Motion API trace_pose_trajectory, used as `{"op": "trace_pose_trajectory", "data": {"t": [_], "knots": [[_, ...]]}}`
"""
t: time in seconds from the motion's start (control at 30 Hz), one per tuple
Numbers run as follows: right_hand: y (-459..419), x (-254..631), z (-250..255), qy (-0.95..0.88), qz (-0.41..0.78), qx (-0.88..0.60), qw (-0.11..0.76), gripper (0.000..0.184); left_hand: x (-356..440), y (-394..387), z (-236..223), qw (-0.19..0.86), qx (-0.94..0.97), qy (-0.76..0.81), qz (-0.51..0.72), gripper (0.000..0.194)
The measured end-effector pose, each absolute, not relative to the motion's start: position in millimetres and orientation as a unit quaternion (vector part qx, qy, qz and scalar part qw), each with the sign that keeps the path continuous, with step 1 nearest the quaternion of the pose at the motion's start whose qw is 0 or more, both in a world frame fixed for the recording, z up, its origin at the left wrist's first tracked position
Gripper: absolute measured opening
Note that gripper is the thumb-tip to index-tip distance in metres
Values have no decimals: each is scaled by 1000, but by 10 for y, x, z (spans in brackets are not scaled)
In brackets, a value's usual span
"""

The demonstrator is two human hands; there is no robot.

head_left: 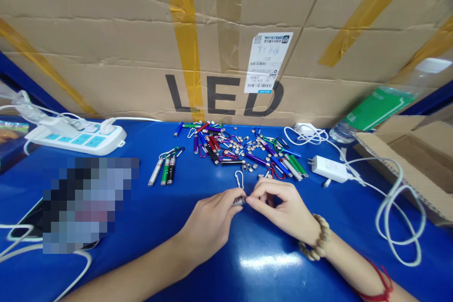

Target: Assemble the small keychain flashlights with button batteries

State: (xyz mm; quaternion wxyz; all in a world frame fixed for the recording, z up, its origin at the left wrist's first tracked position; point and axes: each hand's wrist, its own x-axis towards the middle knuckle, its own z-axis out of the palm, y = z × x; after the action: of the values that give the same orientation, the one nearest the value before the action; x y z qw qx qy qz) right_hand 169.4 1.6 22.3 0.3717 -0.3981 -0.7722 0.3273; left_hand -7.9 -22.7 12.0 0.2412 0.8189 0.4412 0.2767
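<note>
My left hand [212, 219] and my right hand [283, 207] meet over the blue table [184, 226], both pinched on a small dark keychain flashlight [240, 201] held between their fingertips. A silver carabiner clip [239, 178] lies just beyond them. Farther back sits a pile of coloured keychain flashlights [240, 148] mixed with several small button cells [236, 143]. Three finished-looking flashlights [165, 169] in silver, green and black lie apart to the left. My right wrist wears a beaded bracelet [317, 243].
A large cardboard box marked LED [226, 42] walls off the back. A white power strip [76, 138] stands back left, a white charger [329, 168] with looping cable [396, 207] right, a plastic bottle [378, 104] and an open carton [414, 160] far right. A blurred patch lies left.
</note>
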Motion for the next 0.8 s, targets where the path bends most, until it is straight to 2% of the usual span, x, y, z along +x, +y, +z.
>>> {"op": "trace_pose_trajectory", "data": {"t": [0.1, 0.27, 0.5, 0.8], "knots": [[16, 1694, 226, -758, 326, -409, 389, 11, -73, -229, 143, 257, 809, 447, 281, 19], [34, 1713, 221, -769, 331, -366, 407, 14, -69, -232, 149, 284, 799, 442, 292, 23], [51, 1719, 188, -768, 359, -338, 410, 5, -72, -240, 119, 296, 802, 434, 284, 22], [15, 1691, 216, -723, 426, -401, 367, 13, -95, -222, 129, 281, 810, 448, 255, 23]]}}
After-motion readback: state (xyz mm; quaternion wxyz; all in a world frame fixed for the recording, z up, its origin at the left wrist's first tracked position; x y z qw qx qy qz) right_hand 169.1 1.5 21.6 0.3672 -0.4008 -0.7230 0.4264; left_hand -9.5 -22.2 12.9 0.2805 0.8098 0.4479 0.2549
